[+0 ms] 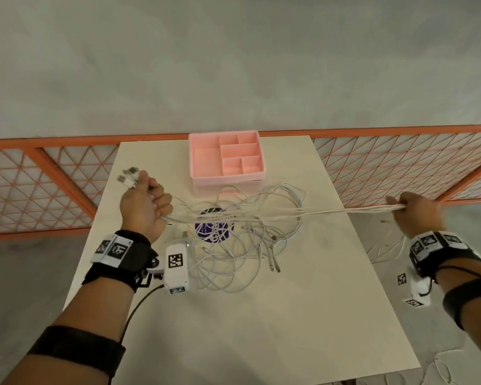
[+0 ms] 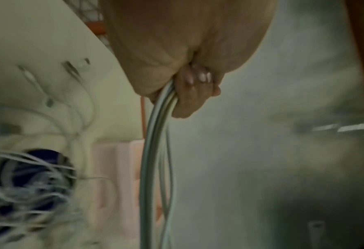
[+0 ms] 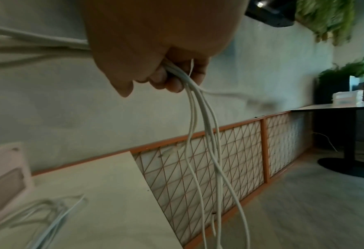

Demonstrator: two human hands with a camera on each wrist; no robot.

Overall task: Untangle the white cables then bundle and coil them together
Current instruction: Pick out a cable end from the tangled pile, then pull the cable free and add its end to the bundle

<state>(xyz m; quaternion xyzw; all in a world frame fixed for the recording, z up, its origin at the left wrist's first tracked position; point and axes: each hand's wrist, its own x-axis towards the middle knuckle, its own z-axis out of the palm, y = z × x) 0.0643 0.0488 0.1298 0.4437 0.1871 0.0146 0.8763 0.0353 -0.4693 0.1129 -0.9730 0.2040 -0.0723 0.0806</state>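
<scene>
White cables (image 1: 250,215), taut bundle above tangled loops on table (image 1: 261,329)

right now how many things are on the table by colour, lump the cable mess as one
White: 1, the tangle of white cables, gripped by the left hand and the right hand.
Pink: 1, the compartment tray at the table's far edge.
Purple: 1, the round sticker under the tangle.
Total: 3

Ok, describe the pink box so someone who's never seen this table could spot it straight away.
Start at the pale wooden table and look to its far edge, by the orange mesh fence. The pink plastic organiser tray sits there, behind the tangled white cables. It alone is pink and divided into compartments.
</scene>
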